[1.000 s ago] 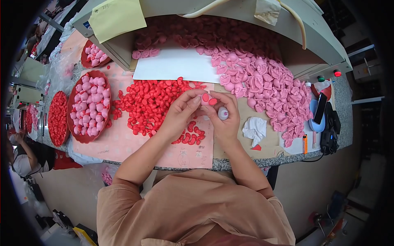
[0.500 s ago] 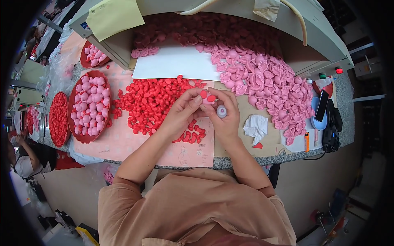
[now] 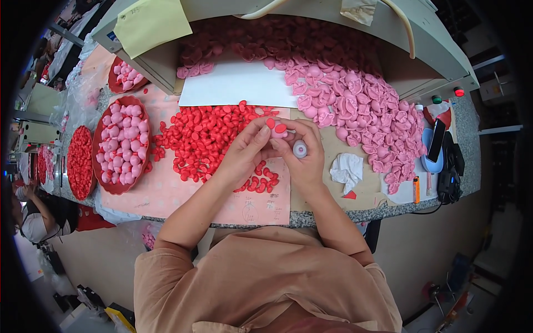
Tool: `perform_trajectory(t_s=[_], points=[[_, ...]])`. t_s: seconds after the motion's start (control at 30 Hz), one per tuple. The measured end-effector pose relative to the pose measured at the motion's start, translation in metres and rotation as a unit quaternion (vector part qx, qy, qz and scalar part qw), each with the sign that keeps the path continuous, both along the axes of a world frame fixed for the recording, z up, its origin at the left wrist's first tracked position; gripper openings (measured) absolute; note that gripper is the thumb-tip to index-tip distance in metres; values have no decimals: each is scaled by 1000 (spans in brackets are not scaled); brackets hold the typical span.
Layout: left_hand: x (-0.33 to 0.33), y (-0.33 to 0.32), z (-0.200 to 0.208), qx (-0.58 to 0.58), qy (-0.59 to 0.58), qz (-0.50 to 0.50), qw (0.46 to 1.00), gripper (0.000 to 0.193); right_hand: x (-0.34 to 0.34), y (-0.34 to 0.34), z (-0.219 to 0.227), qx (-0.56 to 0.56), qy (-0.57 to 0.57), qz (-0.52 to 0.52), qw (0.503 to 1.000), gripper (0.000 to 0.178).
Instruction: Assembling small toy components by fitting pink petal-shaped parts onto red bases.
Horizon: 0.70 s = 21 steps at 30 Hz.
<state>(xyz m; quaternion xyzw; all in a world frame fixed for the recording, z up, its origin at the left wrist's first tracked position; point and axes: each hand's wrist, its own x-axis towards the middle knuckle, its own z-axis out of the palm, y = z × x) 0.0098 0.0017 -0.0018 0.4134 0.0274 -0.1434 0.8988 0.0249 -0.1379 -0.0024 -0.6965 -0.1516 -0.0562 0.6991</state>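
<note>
Above the pink sheet, my two hands meet at a small pink rounded piece with two red ovals [image 3: 280,128] on it. My left hand [image 3: 247,149] pinches this piece between thumb and fingers. Closed against its other side is my right hand [image 3: 306,161], which also keeps a small whitish bottle [image 3: 300,149] tucked in its fingers. Part of the pink piece is hidden behind the fingertips. Just left of and beneath my hands lies a heap of red bean-shaped pieces [image 3: 202,133]. Pink hollow shells [image 3: 355,105] are piled to the right.
A grey cabinet [image 3: 444,72] arches over the far side. At left stand a red tray of pink-and-red pieces [image 3: 104,178] and a tray of red pieces [image 3: 80,161]. Crumpled tissue [image 3: 346,171], an orange cutter [image 3: 416,190] and a phone [image 3: 436,141] lie at right.
The pink piece has turned and tilted slightly between my fingers. The bottle in my right hand has tipped a little. Both hands stay in nearly the same place.
</note>
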Motion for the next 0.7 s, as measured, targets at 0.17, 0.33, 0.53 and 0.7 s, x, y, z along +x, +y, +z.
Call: perform_trajectory(t_s=[0.17, 0.33, 0.53, 0.7], points=[[-1, 1, -2, 4, 7, -6, 1000, 32, 0, 0, -1, -35, -36, -20, 999, 33], [-2, 2, -1, 4, 15, -11, 1000, 32, -3, -1, 7, -83, -51, -38, 995, 35], [2, 1, -2, -61, 43, -45, 996, 36, 2, -2, 1, -71, -45, -40, 996, 36], [0, 11, 12, -86, 106, -55, 989, 42, -1, 7, 7, -42, -28, -15, 999, 32]])
